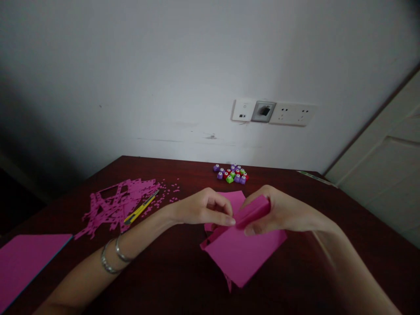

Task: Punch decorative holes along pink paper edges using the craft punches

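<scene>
A folded piece of pink paper (253, 211) is held above the middle of the table. My right hand (278, 214) grips its right end between thumb and fingers. At its left end, the thumb and fingers of my left hand (206, 210) pinch the paper. Below and behind my hands are larger flat pink sheets (244, 258), one tilted toward me with a corner pointing down. Their left edges show layers or cut strips, partly hidden by my left hand. Two silver bangles circle my left forearm.
Cut pink paper scraps (114, 201) lie at the left, with a yellow utility knife (141, 210) beside them. A pink sheet (29, 258) is at the front left. Small coloured eye-topped pieces (229, 178) cluster near the wall on the dark table (157, 280).
</scene>
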Demonstrator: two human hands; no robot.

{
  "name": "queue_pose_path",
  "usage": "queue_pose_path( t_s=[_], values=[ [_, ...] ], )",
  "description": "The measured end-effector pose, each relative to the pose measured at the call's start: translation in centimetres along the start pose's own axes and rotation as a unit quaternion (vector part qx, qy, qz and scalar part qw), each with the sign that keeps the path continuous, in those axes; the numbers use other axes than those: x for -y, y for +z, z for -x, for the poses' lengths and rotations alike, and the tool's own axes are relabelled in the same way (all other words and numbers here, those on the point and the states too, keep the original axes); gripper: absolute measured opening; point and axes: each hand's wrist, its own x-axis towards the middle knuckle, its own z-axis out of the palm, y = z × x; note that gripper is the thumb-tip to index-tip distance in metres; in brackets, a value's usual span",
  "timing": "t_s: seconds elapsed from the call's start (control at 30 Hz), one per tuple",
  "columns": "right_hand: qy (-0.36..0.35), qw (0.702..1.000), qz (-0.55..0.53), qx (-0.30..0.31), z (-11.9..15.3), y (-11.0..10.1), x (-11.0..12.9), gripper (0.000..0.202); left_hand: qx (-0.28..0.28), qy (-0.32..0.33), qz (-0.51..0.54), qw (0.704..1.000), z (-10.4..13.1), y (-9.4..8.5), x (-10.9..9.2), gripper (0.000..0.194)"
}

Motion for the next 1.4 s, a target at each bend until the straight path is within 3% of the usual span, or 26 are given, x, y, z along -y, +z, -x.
queue_pose_path(
  t_s=[0.2,0.33,0.47,0.6,0.8,1.2,1.4],
  values=[
    [0.032,0.999,0.004,0.036,-0.2,0.0,-0.7,0.027,0.049,-0.012,-0.067,0.997,0.1,0.1,0.1,0.017],
    [0.009,0.998,0.024,0.061,-0.8,0.8,-1.4,0.023,0.034,-0.002,-0.094,0.995,0.1,0.5,0.1,0.019],
    [-0.015,0.997,0.056,0.049,-1.2,1.1,-1.8,0.022,0.014,-0.001,-0.106,0.994,0.2,0.7,-0.1,0.019],
    [-0.03,0.998,0.034,0.041,-1.3,1.2,-1.7,0.02,0.007,-0.001,-0.087,0.996,0.2,0.6,-0.3,0.02],
    [-0.036,0.996,-0.03,0.071,-1.1,1.4,-1.4,0.019,0.045,-0.01,-0.013,0.999,0.0,0.9,0.2,0.021],
    [-0.002,0.997,-0.034,0.076,-0.8,2.2,-0.9,0.017,0.064,-0.025,0.097,0.993,0.0,0.6,0.6,0.022],
    [0.006,0.997,0.069,0.046,-0.5,1.1,-1.2,0.021,0.052,-0.008,0.036,0.998,0.5,-1.1,-0.3,0.018]
  ],
)
